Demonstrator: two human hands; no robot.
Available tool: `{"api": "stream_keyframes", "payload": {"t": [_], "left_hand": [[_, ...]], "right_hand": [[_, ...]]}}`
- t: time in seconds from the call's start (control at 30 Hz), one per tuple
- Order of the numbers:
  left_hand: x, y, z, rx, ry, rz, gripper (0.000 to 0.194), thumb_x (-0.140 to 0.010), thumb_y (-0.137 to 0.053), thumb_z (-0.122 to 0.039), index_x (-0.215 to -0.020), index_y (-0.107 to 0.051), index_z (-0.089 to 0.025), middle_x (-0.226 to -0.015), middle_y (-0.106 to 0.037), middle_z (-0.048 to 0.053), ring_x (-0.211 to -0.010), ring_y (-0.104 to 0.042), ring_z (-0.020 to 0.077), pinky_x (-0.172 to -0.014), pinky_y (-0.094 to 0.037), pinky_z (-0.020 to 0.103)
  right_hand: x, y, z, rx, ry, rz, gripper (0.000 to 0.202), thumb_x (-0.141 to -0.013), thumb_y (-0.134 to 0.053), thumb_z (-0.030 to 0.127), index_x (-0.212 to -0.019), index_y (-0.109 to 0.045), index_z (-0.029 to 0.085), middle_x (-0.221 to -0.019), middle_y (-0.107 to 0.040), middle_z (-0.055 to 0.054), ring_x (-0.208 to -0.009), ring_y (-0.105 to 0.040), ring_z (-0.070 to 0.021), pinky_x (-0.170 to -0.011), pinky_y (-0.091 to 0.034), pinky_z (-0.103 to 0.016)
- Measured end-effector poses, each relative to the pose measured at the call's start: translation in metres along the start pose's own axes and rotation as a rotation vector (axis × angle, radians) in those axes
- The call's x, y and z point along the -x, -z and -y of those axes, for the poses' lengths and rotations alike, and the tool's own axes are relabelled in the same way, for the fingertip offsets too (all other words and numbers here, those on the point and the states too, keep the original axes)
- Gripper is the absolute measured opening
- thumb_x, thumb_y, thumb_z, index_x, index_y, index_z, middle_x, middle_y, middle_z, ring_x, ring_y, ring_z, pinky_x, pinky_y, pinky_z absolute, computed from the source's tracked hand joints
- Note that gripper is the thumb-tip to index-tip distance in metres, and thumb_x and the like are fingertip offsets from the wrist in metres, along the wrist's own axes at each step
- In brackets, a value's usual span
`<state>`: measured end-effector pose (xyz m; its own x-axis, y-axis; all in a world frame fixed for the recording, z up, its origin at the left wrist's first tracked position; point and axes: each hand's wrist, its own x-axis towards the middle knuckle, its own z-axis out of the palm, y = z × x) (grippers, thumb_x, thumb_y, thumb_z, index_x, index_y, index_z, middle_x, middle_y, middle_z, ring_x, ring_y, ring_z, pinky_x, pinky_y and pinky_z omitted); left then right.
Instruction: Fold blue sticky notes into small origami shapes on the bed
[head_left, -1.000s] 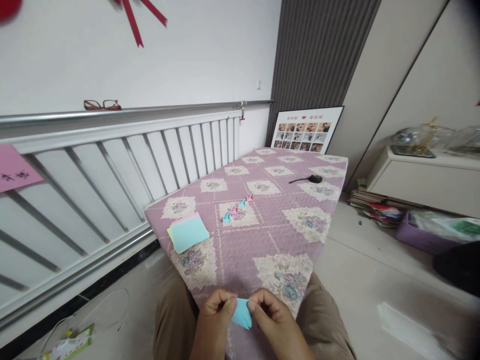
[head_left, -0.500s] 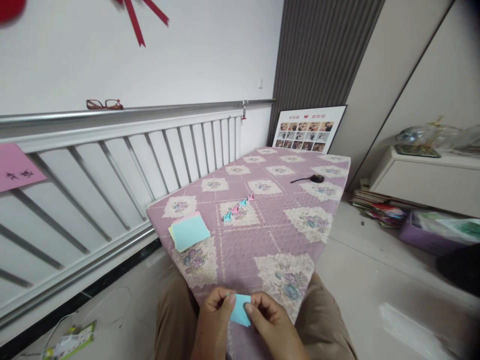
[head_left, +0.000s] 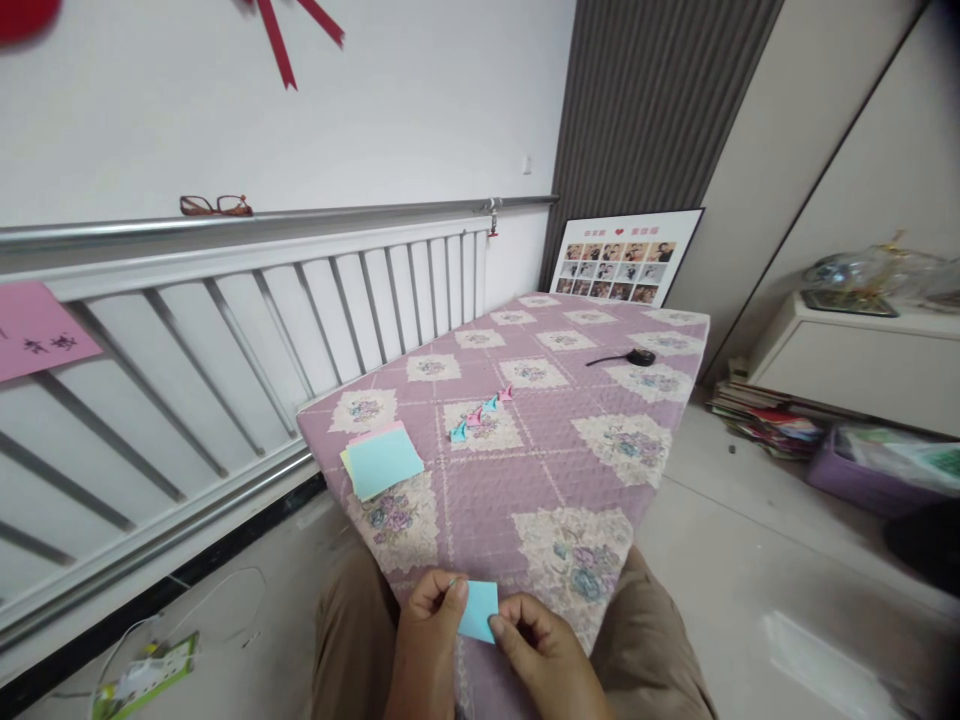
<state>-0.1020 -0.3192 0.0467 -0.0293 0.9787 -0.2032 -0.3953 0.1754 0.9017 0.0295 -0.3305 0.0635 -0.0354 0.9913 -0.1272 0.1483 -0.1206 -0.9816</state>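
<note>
A small light-blue piece of folded paper (head_left: 478, 611) is held over the near end of the table. My left hand (head_left: 435, 610) pinches its left side between thumb and fingers. At its right edge my right hand (head_left: 536, 640) grips the lower corner, with the thumb on top. To the left on the cloth lies a stack of square paper sheets (head_left: 385, 462), blue on top with pink and yellow edges showing. Several small folded paper shapes (head_left: 475, 416), blue and pink, stand in a diagonal row beyond my hands.
A flowered purple cloth covers the table (head_left: 525, 470). Toward its far right lies a black coiled object (head_left: 640, 357). A white radiator (head_left: 360, 300) runs along the left edge, with glasses (head_left: 216, 205) above it. A photo board (head_left: 626, 258) leans behind the table.
The folded paper has turned slightly in my hands and now shows a flatter, squarer face. Both hands keep their hold, and the view has shifted a little.
</note>
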Motion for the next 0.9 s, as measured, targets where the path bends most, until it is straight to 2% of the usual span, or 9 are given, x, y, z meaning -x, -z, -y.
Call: {"api": "stream_keyframes", "payload": {"t": [0.2, 0.37, 0.43, 0.57, 0.73, 0.9], "left_hand": [[0.002, -0.003, -0.003, 0.003, -0.010, -0.016, 0.038, -0.070, -0.071, -0.051, -0.069, -0.057, -0.016, -0.062, -0.050, -0.003, -0.059, -0.043, 0.0111, -0.058, -0.035, 0.022], [0.004, -0.006, -0.008, -0.053, -0.005, -0.024, 0.040, -0.066, -0.072, -0.054, -0.067, -0.058, -0.017, -0.061, -0.052, -0.003, -0.059, -0.045, 0.0118, -0.060, -0.037, 0.023], [0.005, -0.007, -0.008, -0.086, -0.005, -0.041, 0.041, -0.064, -0.072, -0.056, -0.066, -0.058, -0.017, -0.060, -0.051, -0.003, -0.058, -0.045, 0.0118, -0.059, -0.037, 0.023], [0.005, -0.007, -0.006, -0.090, 0.019, -0.053, 0.045, -0.064, -0.070, -0.060, -0.066, -0.056, -0.017, -0.060, -0.051, -0.003, -0.057, -0.045, 0.0119, -0.057, -0.036, 0.023], [0.000, -0.003, -0.005, -0.057, 0.040, 0.014, 0.042, -0.068, -0.067, -0.058, -0.068, -0.054, -0.018, -0.061, -0.047, -0.004, -0.058, -0.043, 0.0114, -0.057, -0.035, 0.023], [-0.005, -0.002, -0.010, -0.096, -0.024, 0.003, 0.039, -0.073, -0.065, -0.054, -0.068, -0.052, -0.018, -0.060, -0.044, -0.005, -0.057, -0.039, 0.0107, -0.055, -0.033, 0.023]], "right_hand": [[0.001, -0.002, -0.002, -0.036, 0.008, -0.004, 0.038, -0.072, -0.057, 0.056, -0.060, -0.044, 0.022, -0.057, -0.037, 0.006, -0.055, -0.036, -0.0118, -0.053, -0.032, -0.023], [0.001, -0.007, -0.005, -0.129, 0.038, 0.078, 0.039, -0.069, -0.063, 0.057, -0.072, -0.060, 0.019, -0.066, -0.056, 0.001, -0.065, -0.049, -0.0156, -0.065, -0.041, -0.027], [0.001, -0.009, -0.005, -0.124, 0.035, 0.093, 0.039, -0.067, -0.065, 0.057, -0.068, -0.061, 0.018, -0.065, -0.058, 0.000, -0.065, -0.050, -0.0164, -0.066, -0.042, -0.028], [0.002, -0.010, -0.005, -0.076, 0.024, 0.058, 0.038, -0.068, -0.063, 0.057, -0.061, -0.060, 0.019, -0.060, -0.057, 0.001, -0.061, -0.049, -0.0161, -0.062, -0.042, -0.028], [0.001, -0.007, -0.012, -0.025, 0.013, 0.062, 0.036, -0.071, -0.059, 0.055, -0.061, -0.056, 0.020, -0.061, -0.054, 0.002, -0.063, -0.048, -0.0164, -0.063, -0.040, -0.027], [-0.002, -0.008, -0.022, 0.043, 0.010, 0.059, 0.041, -0.073, -0.056, 0.056, -0.056, -0.041, 0.022, -0.056, -0.038, 0.005, -0.057, -0.037, -0.0126, -0.055, -0.033, -0.024]]}}
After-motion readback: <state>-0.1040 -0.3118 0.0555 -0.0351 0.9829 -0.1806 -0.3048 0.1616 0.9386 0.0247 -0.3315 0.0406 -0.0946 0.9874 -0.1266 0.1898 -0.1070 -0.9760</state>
